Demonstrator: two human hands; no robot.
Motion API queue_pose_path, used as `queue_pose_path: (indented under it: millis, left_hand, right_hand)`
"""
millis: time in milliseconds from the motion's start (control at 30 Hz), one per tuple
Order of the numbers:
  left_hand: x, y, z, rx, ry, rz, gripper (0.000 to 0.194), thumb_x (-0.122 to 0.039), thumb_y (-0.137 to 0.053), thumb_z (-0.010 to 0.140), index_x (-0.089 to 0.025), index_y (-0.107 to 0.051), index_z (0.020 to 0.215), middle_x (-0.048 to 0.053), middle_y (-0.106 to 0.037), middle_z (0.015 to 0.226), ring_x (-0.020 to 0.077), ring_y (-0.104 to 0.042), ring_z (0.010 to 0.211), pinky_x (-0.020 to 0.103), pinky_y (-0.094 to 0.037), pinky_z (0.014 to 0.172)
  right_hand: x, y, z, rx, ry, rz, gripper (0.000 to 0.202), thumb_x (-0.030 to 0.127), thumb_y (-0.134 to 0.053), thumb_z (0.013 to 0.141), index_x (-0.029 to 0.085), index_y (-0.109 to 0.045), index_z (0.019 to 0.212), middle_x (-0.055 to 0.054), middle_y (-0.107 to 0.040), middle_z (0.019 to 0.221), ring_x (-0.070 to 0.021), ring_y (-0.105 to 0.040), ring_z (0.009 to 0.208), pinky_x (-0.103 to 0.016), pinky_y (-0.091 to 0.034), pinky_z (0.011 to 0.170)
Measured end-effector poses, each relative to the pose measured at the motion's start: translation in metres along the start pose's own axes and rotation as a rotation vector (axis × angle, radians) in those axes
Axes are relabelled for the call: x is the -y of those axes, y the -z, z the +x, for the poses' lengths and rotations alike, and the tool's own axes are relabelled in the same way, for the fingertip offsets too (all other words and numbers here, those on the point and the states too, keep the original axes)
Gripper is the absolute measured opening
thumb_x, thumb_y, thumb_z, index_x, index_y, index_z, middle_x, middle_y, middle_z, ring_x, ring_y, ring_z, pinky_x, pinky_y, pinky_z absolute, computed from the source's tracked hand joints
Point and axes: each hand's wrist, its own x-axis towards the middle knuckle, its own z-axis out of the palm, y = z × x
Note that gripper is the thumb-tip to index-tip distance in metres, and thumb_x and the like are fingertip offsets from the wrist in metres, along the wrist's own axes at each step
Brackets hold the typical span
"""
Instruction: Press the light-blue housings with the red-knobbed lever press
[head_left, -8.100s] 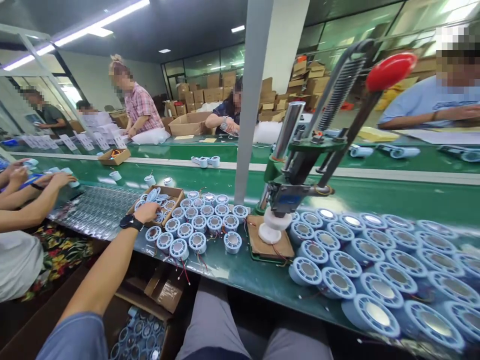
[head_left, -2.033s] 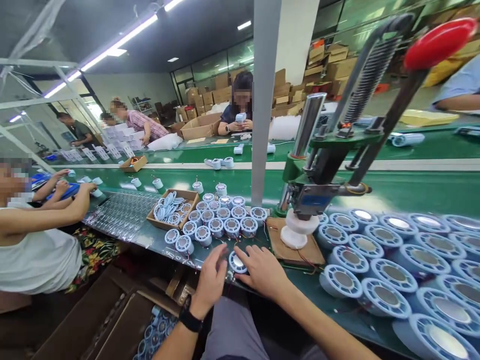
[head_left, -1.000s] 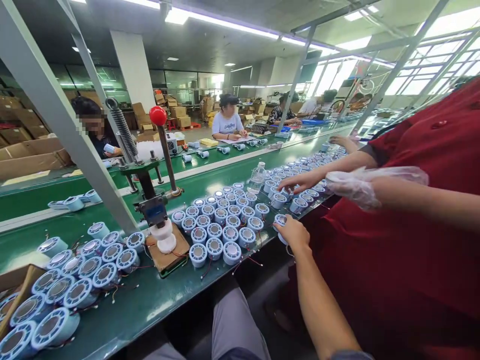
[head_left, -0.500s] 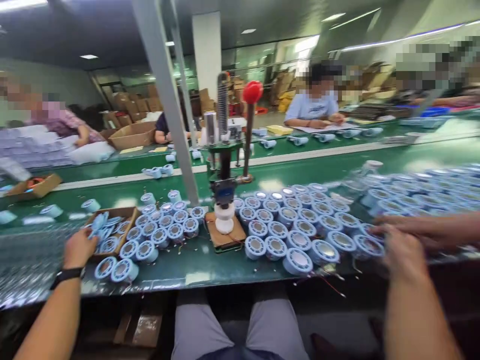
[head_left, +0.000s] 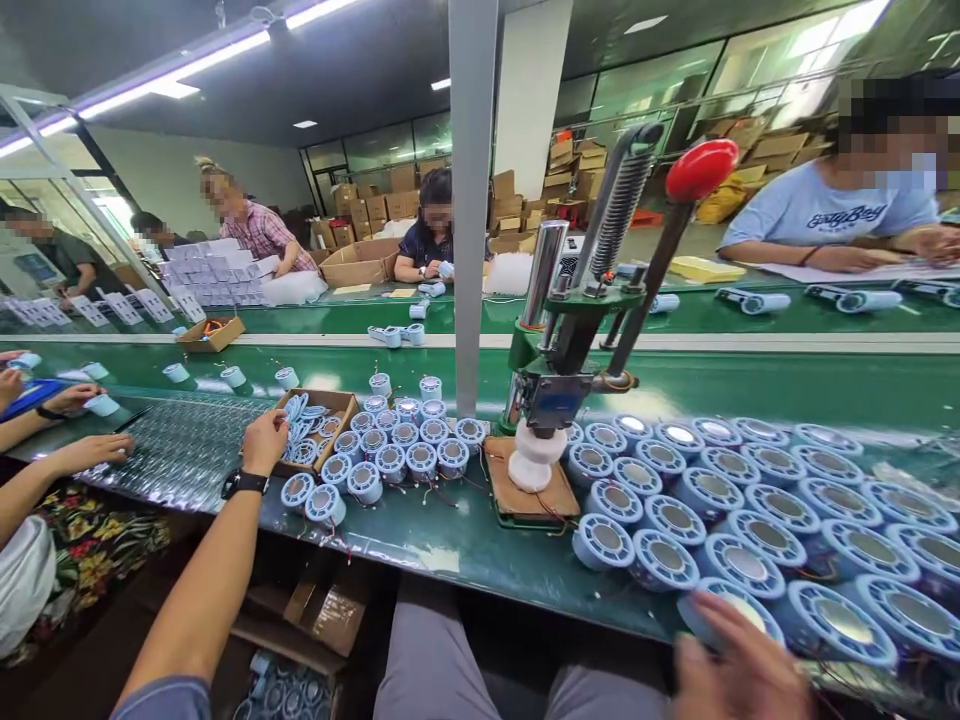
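My left hand [head_left: 264, 442] is at the left edge of a small cardboard box [head_left: 341, 403] that holds light-blue plastic rings [head_left: 301, 418]. Its fingers are pinched together, and what is between them is too small to tell. Blurred by motion, my right hand [head_left: 742, 665] has its thumb and fingers apart, over the near edge of a round blue part with a metal centre [head_left: 739, 612]. Between the hands stands a hand press with a red knob [head_left: 701, 170], its white plastic pusher [head_left: 534, 460] low over a brown pad [head_left: 553, 492].
Round blue parts stand in groups left [head_left: 390, 460] and right [head_left: 709, 490] of the press. A grey post [head_left: 474, 200] rises behind. Bubble wrap [head_left: 187, 435] lies at the left, near another person's hands [head_left: 94, 452]. Several people sit or stand across the green belt [head_left: 360, 366].
The view has swung left and come nearer the press. My right hand has come away from another person's hand at the right and is now over a nearer blue part. My left hand remains by the box.
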Motion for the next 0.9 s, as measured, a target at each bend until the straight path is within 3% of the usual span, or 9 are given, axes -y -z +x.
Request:
queue_pose_path:
  millis: [67, 200, 300, 367, 500, 600, 667, 767, 900]
  left_hand:
    - [-0.002, -0.002, -0.002, -0.020, -0.026, -0.021, 0.036, -0.023, -0.044, 0.089, -0.007, -0.063, 0.114, 0.018, -0.070, 0.112, 0.0269, -0.067, 0.101, 0.036, -0.048, 0.093]
    - [-0.005, -0.004, -0.006, 0.005, -0.109, -0.064, 0.035, -0.023, -0.048, 0.084, -0.009, -0.064, 0.112, 0.015, -0.071, 0.110, 0.0261, -0.067, 0.099, 0.037, -0.050, 0.094]
    - [-0.004, 0.001, -0.011, 0.038, -0.197, -0.085, 0.031, -0.023, -0.054, 0.079, -0.011, -0.067, 0.104, 0.014, -0.072, 0.107, 0.0282, -0.067, 0.102, 0.039, -0.051, 0.095]
    - [-0.005, 0.007, -0.018, 0.030, -0.253, -0.094, 0.029, -0.023, -0.054, 0.079, -0.012, -0.067, 0.103, 0.014, -0.072, 0.109, 0.0294, -0.066, 0.107, 0.042, -0.050, 0.098]
    - [-0.021, 0.014, -0.060, -0.031, -0.328, -0.116, 0.033, -0.023, -0.045, 0.089, -0.012, -0.065, 0.112, 0.016, -0.068, 0.118, 0.0290, -0.061, 0.115, 0.046, -0.047, 0.104]
    - [-0.054, 0.005, -0.116, -0.045, -0.431, -0.123, 0.034, -0.026, -0.048, 0.092, -0.018, -0.062, 0.123, 0.012, -0.063, 0.128, 0.0267, -0.054, 0.125, 0.045, -0.042, 0.111]
    - [-0.078, -0.005, -0.154, -0.073, -0.486, -0.061, 0.040, -0.026, -0.053, 0.092, -0.020, -0.057, 0.131, 0.012, -0.056, 0.138, 0.0305, -0.045, 0.135, 0.052, -0.034, 0.115]
    - [-0.103, -0.023, -0.197, -0.114, -0.381, 0.055, 0.050, -0.024, -0.055, 0.091, -0.019, -0.049, 0.141, 0.016, -0.045, 0.149, 0.0381, -0.033, 0.143, 0.065, -0.027, 0.114]
    - [-0.111, -0.041, -0.220, -0.142, -0.236, 0.062, 0.053, -0.020, -0.052, 0.091, -0.017, -0.046, 0.143, 0.017, -0.047, 0.147, 0.0408, -0.033, 0.142, 0.071, -0.027, 0.110]
  right_hand:
    - [0.014, -0.035, -0.004, 0.085, 0.152, 0.059, 0.029, 0.030, -0.050, 0.095, 0.032, -0.055, 0.123, -0.008, -0.061, 0.116, -0.0267, -0.060, 0.108, -0.050, -0.054, 0.087]
    - [0.039, -0.124, 0.021, 0.473, 0.321, -0.051, 0.043, 0.022, -0.048, 0.091, 0.021, -0.053, 0.134, -0.012, -0.054, 0.130, -0.0237, -0.055, 0.121, -0.041, -0.051, 0.101]
    - [0.055, -0.178, 0.043, 0.582, 0.331, -0.275, 0.054, 0.024, -0.056, 0.089, 0.025, -0.050, 0.143, -0.014, -0.041, 0.146, -0.0326, -0.039, 0.138, -0.050, -0.039, 0.112]
    - [0.062, -0.198, 0.049, 0.626, 0.355, -0.378, 0.053, 0.028, -0.057, 0.091, 0.031, -0.049, 0.143, -0.012, -0.034, 0.153, -0.0368, -0.029, 0.144, -0.055, -0.033, 0.113]
    - [0.063, -0.207, 0.037, 0.626, 0.407, -0.468, 0.052, 0.030, -0.052, 0.094, 0.036, -0.045, 0.146, -0.008, -0.035, 0.154, -0.0362, -0.025, 0.145, -0.054, -0.034, 0.111]
    - [0.062, -0.203, 0.029, 0.592, 0.417, -0.496, 0.050, 0.029, -0.050, 0.095, 0.035, -0.047, 0.145, -0.008, -0.038, 0.151, -0.0346, -0.028, 0.143, -0.053, -0.034, 0.110]
    - [0.062, -0.201, 0.032, 0.588, 0.422, -0.497, 0.048, 0.032, -0.052, 0.094, 0.033, -0.050, 0.142, -0.010, -0.041, 0.147, -0.0335, -0.032, 0.139, -0.053, -0.033, 0.110]
    - [0.064, -0.202, 0.043, 0.615, 0.432, -0.480, 0.049, 0.036, -0.056, 0.093, 0.033, -0.052, 0.141, -0.012, -0.042, 0.143, -0.0318, -0.037, 0.134, -0.050, -0.035, 0.109]
    - [0.067, -0.205, 0.058, 0.699, 0.429, -0.462, 0.047, 0.037, -0.056, 0.093, 0.032, -0.052, 0.140, -0.012, -0.045, 0.138, -0.0314, -0.038, 0.130, -0.046, -0.040, 0.104]
